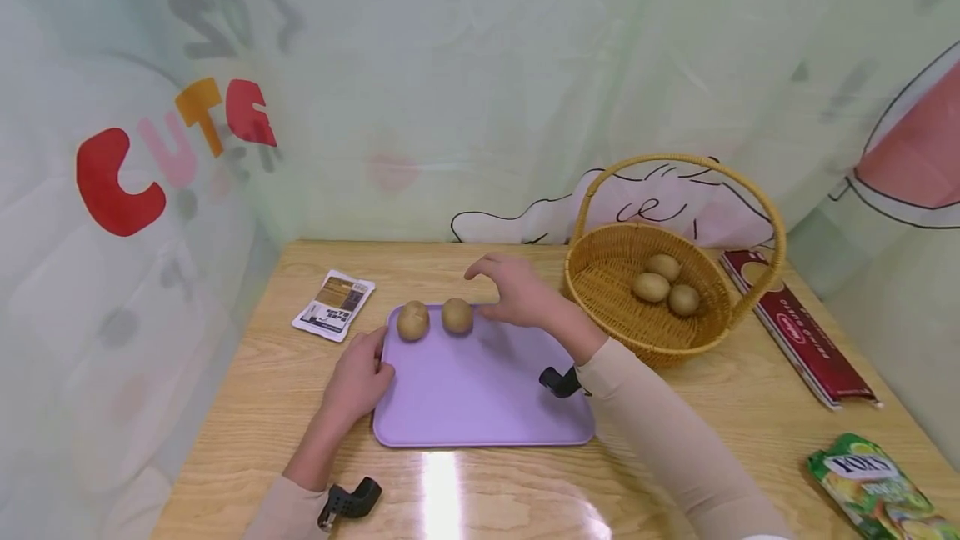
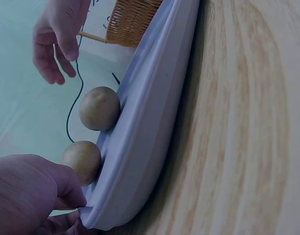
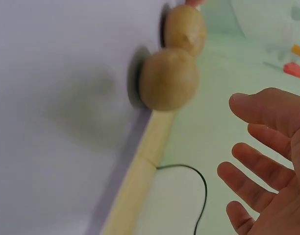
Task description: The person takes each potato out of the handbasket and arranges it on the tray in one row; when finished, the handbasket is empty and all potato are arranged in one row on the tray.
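Observation:
A lavender tray lies on the wooden table with two round, brown potatoes near its far left corner: an outer potato and an inner potato. My left hand grips the tray's left edge; in the left wrist view its thumb and fingers pinch the rim at the corner. Over the tray's far edge, just right of the inner potato, hovers my right hand. Its fingers are spread and relaxed, with nothing held, as the right wrist view confirms.
Right of the tray stands a wicker basket with a tall handle and three potatoes inside. A white-and-brown packet lies at the left. Along the right side are a long red package and a green Fox's bag. A curtain hangs behind.

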Action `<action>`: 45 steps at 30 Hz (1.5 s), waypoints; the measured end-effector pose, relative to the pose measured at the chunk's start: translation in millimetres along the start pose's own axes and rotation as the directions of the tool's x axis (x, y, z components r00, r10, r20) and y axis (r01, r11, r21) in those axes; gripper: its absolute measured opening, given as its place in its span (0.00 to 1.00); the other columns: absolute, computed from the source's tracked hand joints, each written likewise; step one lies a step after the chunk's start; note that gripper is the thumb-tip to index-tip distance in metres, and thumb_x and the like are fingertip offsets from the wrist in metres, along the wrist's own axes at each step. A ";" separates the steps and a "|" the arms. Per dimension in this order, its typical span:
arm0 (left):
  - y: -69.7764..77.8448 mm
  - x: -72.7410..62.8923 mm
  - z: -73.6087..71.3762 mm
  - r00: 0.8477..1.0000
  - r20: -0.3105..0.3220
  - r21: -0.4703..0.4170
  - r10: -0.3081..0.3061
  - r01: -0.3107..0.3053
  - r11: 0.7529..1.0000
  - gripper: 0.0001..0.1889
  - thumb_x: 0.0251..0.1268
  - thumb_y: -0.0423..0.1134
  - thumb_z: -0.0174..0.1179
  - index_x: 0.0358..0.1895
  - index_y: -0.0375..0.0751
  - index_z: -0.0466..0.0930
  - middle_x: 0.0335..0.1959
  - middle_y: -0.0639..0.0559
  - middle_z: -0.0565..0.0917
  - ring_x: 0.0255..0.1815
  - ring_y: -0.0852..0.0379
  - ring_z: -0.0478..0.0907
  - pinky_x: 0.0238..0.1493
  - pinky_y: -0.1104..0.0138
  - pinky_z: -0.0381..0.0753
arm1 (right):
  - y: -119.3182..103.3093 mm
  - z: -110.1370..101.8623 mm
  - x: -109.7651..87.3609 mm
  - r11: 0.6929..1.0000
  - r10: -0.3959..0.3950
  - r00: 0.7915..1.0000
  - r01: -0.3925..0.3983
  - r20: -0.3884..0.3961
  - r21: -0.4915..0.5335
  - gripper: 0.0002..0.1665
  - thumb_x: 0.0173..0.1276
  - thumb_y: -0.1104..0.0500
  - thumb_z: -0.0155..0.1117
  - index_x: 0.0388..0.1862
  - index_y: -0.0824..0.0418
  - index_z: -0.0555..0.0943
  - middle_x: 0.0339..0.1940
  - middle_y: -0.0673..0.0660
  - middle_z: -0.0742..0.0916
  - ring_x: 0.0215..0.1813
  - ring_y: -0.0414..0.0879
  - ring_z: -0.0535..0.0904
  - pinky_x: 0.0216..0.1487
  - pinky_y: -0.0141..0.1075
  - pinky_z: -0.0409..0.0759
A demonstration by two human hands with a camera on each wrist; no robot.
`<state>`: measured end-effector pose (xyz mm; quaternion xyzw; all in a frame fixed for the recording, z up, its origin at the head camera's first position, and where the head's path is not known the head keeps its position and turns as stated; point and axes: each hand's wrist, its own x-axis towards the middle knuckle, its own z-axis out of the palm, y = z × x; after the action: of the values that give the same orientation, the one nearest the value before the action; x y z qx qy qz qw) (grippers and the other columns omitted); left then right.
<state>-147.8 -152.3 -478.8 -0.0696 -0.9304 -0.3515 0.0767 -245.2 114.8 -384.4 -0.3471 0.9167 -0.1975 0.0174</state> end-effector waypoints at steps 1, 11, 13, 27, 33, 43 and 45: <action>-0.1 -0.2 -0.2 1.000 0.002 0.001 -0.001 0.001 1.000 0.31 0.47 0.26 0.56 0.63 0.28 0.73 0.30 0.49 0.72 0.32 0.54 0.68 0.35 0.59 0.71 | 1.2 -3.6 -1.3 1.000 0.005 1.000 -0.005 -0.003 0.008 0.30 0.53 0.61 0.72 0.57 0.60 0.78 0.56 0.55 0.81 0.57 0.52 0.76 0.58 0.49 0.70; -2.4 0.3 -0.2 1.000 0.016 -0.001 -0.011 0.011 1.000 0.32 0.48 0.28 0.57 0.64 0.28 0.71 0.31 0.48 0.73 0.32 0.54 0.68 0.35 0.60 0.71 | 22.7 -37.4 -17.7 0.998 0.053 0.994 -0.051 -0.100 0.021 0.27 0.56 0.60 0.72 0.56 0.60 0.79 0.55 0.57 0.81 0.55 0.54 0.76 0.52 0.49 0.75; -2.4 0.2 -0.1 1.000 0.018 0.001 -0.013 0.013 1.000 0.32 0.48 0.28 0.57 0.64 0.28 0.71 0.31 0.48 0.72 0.32 0.54 0.68 0.35 0.60 0.70 | 27.1 -41.9 -21.4 0.997 0.072 0.991 -0.070 -0.109 0.023 0.27 0.56 0.59 0.72 0.56 0.59 0.79 0.56 0.56 0.81 0.55 0.54 0.76 0.52 0.48 0.75; -0.8 -1.6 -0.7 0.999 0.026 -0.003 -0.025 0.025 1.000 0.32 0.48 0.27 0.57 0.63 0.28 0.71 0.30 0.47 0.72 0.31 0.54 0.68 0.34 0.60 0.70 | 59.5 -73.6 -48.1 0.985 0.170 0.975 -0.164 -0.143 0.052 0.27 0.56 0.62 0.72 0.57 0.60 0.79 0.54 0.57 0.81 0.55 0.57 0.75 0.51 0.49 0.75; -1.1 -0.8 -0.4 0.999 0.032 -0.004 -0.028 0.028 1.000 0.31 0.49 0.27 0.57 0.63 0.27 0.71 0.30 0.47 0.72 0.31 0.54 0.68 0.34 0.61 0.70 | 81.8 -82.8 -61.0 0.972 0.236 0.960 -0.233 -0.149 0.042 0.28 0.56 0.60 0.72 0.57 0.61 0.78 0.54 0.59 0.80 0.56 0.57 0.73 0.54 0.51 0.72; 0.5 -0.6 -1.2 0.999 0.036 -0.012 -0.030 0.031 0.999 0.32 0.49 0.27 0.56 0.64 0.26 0.70 0.31 0.46 0.73 0.31 0.54 0.68 0.35 0.60 0.71 | 122.5 -99.1 -82.4 0.959 0.281 0.947 -0.281 -0.153 0.023 0.27 0.57 0.60 0.71 0.56 0.64 0.78 0.53 0.62 0.81 0.55 0.61 0.74 0.53 0.55 0.71; 0.7 -0.5 -1.3 0.999 0.038 -0.009 -0.033 0.033 0.999 0.32 0.49 0.27 0.56 0.64 0.26 0.70 0.31 0.46 0.73 0.31 0.54 0.68 0.35 0.60 0.71 | 130.8 -101.8 -86.7 0.960 0.279 0.948 -0.279 -0.151 0.025 0.27 0.57 0.61 0.71 0.56 0.66 0.77 0.53 0.63 0.81 0.55 0.63 0.74 0.53 0.55 0.71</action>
<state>-147.1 -152.7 -477.5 -0.0611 -0.9311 -0.3556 0.0530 -279.0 295.3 -348.7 -0.1979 0.9548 -0.2205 -0.0245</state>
